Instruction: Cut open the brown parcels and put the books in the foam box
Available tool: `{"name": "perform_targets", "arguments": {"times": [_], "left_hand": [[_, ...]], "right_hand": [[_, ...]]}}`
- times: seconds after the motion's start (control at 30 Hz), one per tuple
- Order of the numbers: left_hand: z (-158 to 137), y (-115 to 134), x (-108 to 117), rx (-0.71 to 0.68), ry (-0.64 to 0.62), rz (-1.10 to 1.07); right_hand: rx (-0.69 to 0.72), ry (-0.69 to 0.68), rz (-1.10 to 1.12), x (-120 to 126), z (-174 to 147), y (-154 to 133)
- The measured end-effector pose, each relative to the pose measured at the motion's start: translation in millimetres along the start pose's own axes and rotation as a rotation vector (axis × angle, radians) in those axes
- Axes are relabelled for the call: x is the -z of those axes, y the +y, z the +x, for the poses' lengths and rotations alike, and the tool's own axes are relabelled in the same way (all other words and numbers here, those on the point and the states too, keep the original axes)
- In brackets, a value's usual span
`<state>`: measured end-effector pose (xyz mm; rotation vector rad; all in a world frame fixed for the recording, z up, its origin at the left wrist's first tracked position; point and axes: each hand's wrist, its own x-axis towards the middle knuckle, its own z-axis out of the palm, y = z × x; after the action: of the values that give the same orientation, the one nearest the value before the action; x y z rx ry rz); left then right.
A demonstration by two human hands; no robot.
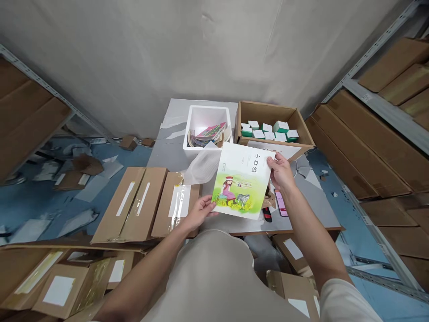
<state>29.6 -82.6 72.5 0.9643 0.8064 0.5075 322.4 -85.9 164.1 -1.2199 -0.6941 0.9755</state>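
Head view: 小白狼 picture book [240,182] was held above the grey table [171,116], left hand [200,211] pinching its 8 o'clock corner, right hand [282,172] gripping 2 o'clock. White foam box [207,117] sat at 11, open carton [268,112] at 1.

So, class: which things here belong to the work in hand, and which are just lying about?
Belonging:
picture book, held by left hand and right hand
white bin of books, probably

Apparently lying about:
phone
carton of green-and-white boxes
floor scraps
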Motion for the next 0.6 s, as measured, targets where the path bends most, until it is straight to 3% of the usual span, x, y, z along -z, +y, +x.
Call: {"name": "perform_targets", "arguments": {"times": [0.23,0.37,0.5,0.6], "left_hand": [[1.6,-2.3,-3.7,-0.101,0.081,-0.017],[5.9,-1.8,-6.1,-0.107,0.061,-0.213],[12.1,-2.1,-20.3,-0.015,-0.048,-0.481],[15.7,-0.3,-36.8,0.07,-0.178,-0.51]], "right_hand": [[0.001,0.014,-0.003,5.5,6.9,-2.9],[0.067,-0.068,0.027,7.0,9.3,-9.9],[0.115,-0.147,0.091,-10.0,12.4,-13.7],[0.066,-0.267,0.057,-26.7,20.4,-11.3]]}}
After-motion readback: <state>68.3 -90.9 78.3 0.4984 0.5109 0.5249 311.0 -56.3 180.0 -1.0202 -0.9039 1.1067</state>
